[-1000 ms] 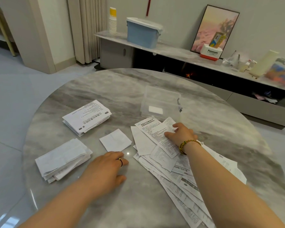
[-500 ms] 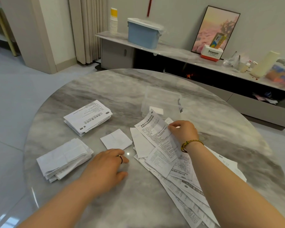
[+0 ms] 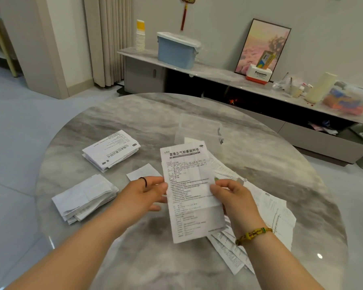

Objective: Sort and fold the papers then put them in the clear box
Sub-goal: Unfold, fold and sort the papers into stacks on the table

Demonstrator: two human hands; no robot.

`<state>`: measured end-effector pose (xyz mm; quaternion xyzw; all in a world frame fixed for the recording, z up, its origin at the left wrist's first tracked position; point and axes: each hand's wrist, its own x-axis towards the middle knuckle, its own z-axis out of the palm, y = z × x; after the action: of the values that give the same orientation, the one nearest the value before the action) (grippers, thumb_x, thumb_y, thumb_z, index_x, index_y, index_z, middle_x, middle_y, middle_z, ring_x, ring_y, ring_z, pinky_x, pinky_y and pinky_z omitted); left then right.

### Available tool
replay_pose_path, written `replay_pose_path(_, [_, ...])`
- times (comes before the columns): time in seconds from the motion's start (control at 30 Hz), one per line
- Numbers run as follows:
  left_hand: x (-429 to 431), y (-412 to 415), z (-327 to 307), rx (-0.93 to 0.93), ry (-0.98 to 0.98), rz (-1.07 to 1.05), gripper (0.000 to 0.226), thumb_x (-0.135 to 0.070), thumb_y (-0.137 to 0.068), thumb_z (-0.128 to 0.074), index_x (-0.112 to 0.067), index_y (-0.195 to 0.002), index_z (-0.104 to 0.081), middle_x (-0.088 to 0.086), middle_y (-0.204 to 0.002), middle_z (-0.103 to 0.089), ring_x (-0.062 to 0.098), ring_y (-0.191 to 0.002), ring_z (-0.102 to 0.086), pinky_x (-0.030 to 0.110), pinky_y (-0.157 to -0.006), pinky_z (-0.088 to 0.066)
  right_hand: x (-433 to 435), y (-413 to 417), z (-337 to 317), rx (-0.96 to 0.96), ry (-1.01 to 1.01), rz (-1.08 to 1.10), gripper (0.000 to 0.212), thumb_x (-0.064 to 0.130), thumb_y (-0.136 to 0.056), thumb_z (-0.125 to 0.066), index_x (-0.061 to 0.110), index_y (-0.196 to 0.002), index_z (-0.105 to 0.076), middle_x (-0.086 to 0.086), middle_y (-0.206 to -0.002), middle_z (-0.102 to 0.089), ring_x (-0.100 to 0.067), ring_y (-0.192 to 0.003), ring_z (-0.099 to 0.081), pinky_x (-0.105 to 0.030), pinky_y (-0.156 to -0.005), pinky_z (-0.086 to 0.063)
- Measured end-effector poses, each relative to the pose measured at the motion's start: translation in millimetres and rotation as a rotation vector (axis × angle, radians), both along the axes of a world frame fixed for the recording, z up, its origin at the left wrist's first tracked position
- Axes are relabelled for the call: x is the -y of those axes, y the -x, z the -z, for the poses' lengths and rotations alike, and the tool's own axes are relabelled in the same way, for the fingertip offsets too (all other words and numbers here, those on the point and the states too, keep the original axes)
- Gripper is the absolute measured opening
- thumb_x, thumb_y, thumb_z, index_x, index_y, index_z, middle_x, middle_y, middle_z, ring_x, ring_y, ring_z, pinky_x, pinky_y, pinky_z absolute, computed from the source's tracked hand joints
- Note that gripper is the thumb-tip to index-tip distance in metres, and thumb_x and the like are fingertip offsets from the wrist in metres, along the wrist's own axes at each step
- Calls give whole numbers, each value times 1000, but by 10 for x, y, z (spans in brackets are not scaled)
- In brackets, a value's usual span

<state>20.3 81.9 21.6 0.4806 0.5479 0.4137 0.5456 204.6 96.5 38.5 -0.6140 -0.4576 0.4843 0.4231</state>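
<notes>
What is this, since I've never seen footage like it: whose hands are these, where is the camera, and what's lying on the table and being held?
There is no machine here: these are a person's two bare hands, filmed by one wide-angle camera worn on the head, looking forward and down. The right hand pinches the right edge of a printed sheet held up above the round marble table. The left hand has its fingers at the sheet's left edge. On the table lie a folded stack with print showing, a folded stack with blank sides up, one small folded piece, and a spread of loose unfolded sheets under the right arm. Behind the held sheet stands the clear box, where the folded papers are meant to go.
</notes>
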Motion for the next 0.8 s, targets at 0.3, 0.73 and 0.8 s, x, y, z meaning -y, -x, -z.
replay_pose_path(0.3, [81,21,-78,62,94,39,19,-5,-89,-53,-13,-81,-68,-5,-67,-73,7,-56,-68,18,-48,-53,140,53,89,-152,92,-143,23,3,-87,-53,16,-69,-58,5,-57,-66,-5,-46,-58,-17,-44,-44])
replay_pose_path(0.73, [31,77,-110,306,167,55,49,10,-85,-47,-16,-53,-74,2,-61,-71,10,-51,-66,17,-43,-49,2,29,190,-288,108,-228,51,-3,-88,-46,22,-50,-70,2,-59,-60,-14,-54,-50,-21,-53,-39])
replay_pose_path(0.8, [31,81,-112,280,169,70,42,12,-79,-53,-13,-54,-74,5,-63,-72,11,-53,-67,17,-44,-50,-2,16,181,-274,103,-215,43,-2,-87,-48,20,-59,-72,6,-62,-68,-10,-56,-60,-21,-53,-46])
